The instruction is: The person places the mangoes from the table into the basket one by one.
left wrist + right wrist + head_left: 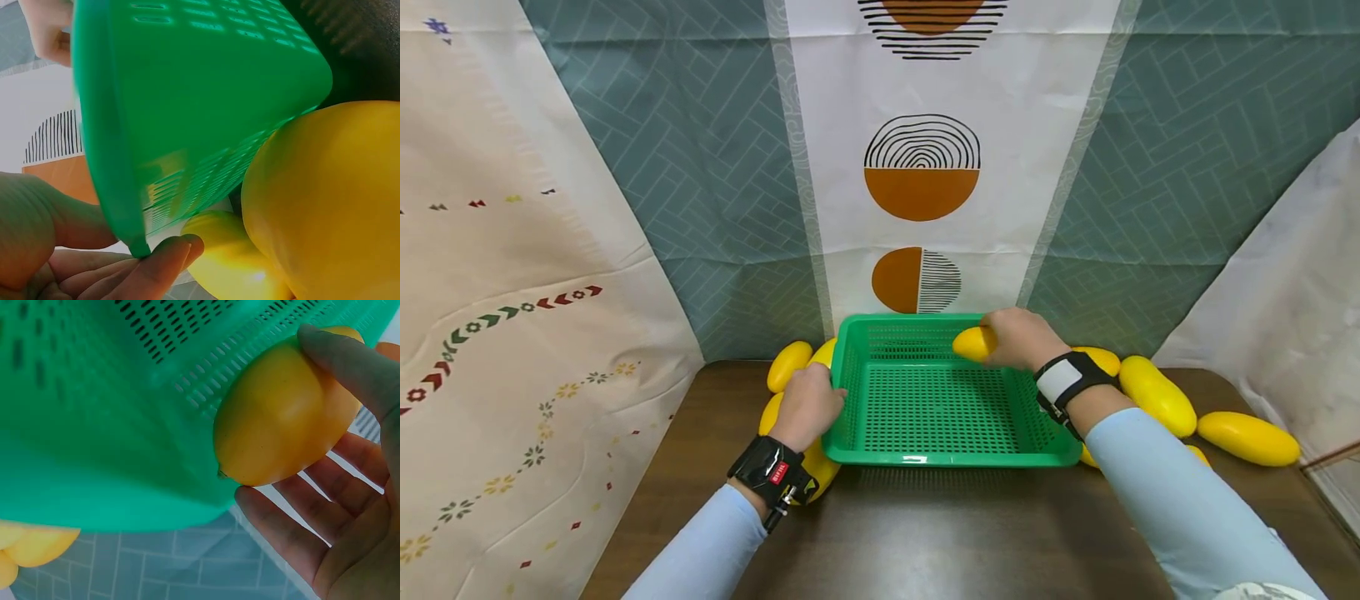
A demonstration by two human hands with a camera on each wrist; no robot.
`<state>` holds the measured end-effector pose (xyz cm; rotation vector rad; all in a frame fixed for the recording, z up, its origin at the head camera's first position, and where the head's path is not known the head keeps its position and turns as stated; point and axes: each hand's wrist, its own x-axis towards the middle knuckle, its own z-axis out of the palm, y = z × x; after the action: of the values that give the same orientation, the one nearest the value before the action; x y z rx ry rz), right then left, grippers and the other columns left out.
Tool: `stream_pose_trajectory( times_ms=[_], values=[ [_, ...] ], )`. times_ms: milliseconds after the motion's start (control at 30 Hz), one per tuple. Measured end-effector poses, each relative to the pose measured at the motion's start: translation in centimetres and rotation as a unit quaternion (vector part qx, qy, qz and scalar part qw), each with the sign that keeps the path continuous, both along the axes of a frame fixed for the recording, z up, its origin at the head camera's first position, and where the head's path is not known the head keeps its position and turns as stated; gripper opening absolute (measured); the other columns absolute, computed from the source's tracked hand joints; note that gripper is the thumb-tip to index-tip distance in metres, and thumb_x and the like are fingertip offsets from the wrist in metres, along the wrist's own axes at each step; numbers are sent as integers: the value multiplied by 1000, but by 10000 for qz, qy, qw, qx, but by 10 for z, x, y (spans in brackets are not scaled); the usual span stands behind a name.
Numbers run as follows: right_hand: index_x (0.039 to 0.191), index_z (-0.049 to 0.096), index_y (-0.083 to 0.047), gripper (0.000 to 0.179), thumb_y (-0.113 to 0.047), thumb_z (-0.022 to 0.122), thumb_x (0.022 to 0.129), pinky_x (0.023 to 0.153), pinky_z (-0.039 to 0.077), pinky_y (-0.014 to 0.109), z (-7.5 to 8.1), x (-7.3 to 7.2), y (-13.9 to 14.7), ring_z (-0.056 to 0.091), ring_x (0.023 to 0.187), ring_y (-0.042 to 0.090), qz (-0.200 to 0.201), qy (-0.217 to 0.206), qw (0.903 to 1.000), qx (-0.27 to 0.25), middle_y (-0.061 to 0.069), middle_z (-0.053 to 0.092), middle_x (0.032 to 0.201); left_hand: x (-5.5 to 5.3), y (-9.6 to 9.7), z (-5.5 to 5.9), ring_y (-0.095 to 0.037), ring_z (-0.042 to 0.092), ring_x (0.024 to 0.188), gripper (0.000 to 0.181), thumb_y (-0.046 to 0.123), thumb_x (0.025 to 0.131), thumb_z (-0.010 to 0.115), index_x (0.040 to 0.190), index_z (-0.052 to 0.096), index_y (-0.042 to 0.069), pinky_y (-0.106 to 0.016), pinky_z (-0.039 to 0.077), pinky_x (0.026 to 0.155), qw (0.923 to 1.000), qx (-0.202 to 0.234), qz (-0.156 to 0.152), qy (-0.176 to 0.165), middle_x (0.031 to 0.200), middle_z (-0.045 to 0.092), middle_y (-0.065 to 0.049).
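Observation:
A green plastic basket (955, 459) with slotted walls and a mesh floor stands on the table, its inside bare in the head view. At its left rim, my left hand (808, 406) pinches the edge between thumb and fingers (159, 265). My right hand (1026, 337) grips a yellow mango (972, 343) over the basket's back right part. In the right wrist view, the thumb lies along one side of this mango (281, 412) and the fingers spread along the other. The mango overlaps the basket wall there.
Several yellow mangoes (789, 367) crowd the basket's left side, partly behind the left hand. More mangoes (1157, 396) lie to the right, some hidden by the right arm. Patterned cloth (917, 100) hangs behind the dark wooden table (880, 542).

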<state>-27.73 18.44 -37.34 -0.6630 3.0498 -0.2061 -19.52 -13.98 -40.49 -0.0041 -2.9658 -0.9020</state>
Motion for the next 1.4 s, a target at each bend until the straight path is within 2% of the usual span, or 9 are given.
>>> stream_pose_trajectory(
  times_ms=[200,400,633,933,1400],
  values=[
    [112,61,-5,54,-24,82,65,72,48,38,-13,-12,-12,56,81,21,35,-240,9996,172,6,60,97,0,1,1,-15,51,47,21,19,85,67,75,56,5,-23,43,41,10000,-34,-5,-48,60,49,-5],
    [106,61,-7,50,-23,82,64,71,48,36,-27,-18,-20,55,77,18,110,-357,9984,418,4,59,90,-1,-1,2,-15,51,48,20,20,85,67,77,56,4,-23,43,41,9999,21,66,-125,61,48,-5],
    [101,58,-6,49,-25,83,64,66,47,35,-34,-14,-26,53,73,19,162,-322,9970,692,5,56,85,0,-1,3,-15,52,48,21,20,85,67,78,57,4,-23,43,41,9995,94,97,-288,62,49,-6],
    [108,58,-3,56,-28,83,64,68,47,35,-48,-17,-22,52,76,21,181,-312,9943,1006,7,55,89,-1,-2,2,-15,51,48,21,21,85,68,79,57,4,-23,43,41,9995,133,69,-279,62,47,-6],
    [119,55,-1,72,-33,85,62,75,48,37,-51,-15,-18,55,87,25,48,-434,9935,1055,11,56,99,0,-4,2,-16,51,47,21,22,85,68,77,58,5,-23,44,43,9992,262,-2,-312,60,43,-5]
  ],
)
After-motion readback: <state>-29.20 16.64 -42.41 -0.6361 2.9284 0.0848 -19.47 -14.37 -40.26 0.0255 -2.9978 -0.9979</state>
